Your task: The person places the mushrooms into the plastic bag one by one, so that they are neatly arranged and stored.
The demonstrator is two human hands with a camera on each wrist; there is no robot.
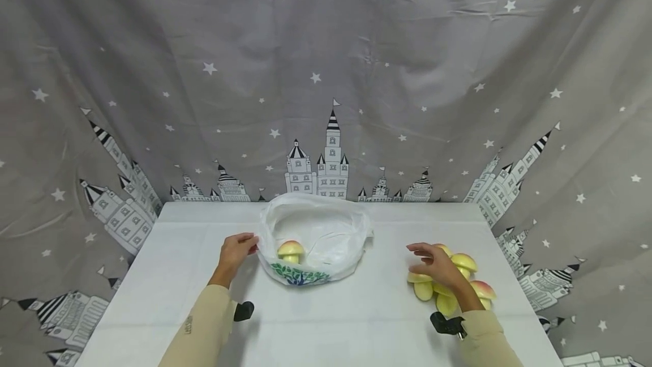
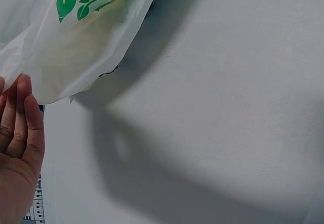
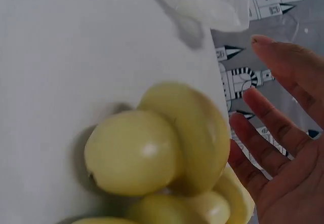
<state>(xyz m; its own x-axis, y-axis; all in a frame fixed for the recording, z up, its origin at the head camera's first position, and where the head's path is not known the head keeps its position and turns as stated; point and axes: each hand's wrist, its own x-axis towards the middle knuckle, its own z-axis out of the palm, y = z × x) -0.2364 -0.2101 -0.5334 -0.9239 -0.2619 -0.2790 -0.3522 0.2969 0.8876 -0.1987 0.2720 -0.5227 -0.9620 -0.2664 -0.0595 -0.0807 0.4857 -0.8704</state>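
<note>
A white plastic bag [image 1: 351, 262] with a green and blue tree print stands open on the table, and one toy mushroom [image 1: 291, 250] with a yellow and reddish cap sits inside it. My left hand [image 1: 236, 254] pinches the bag's left edge, the fingertips meeting at the plastic in the left wrist view. Over at the right, my right hand [image 1: 439, 266] hovers above a pile of several yellow mushrooms [image 1: 446, 302], partly covering them. In the right wrist view its fingers are spread and apart, holding nothing, beside the nearest mushroom [image 3: 136, 153].
A white cloth covers the table [image 1: 326, 333]. Behind it and along both sides hangs a grey curtain [image 1: 326, 44] printed with stars and castles. Dark wrist devices [image 1: 243, 311] sit at both sleeves.
</note>
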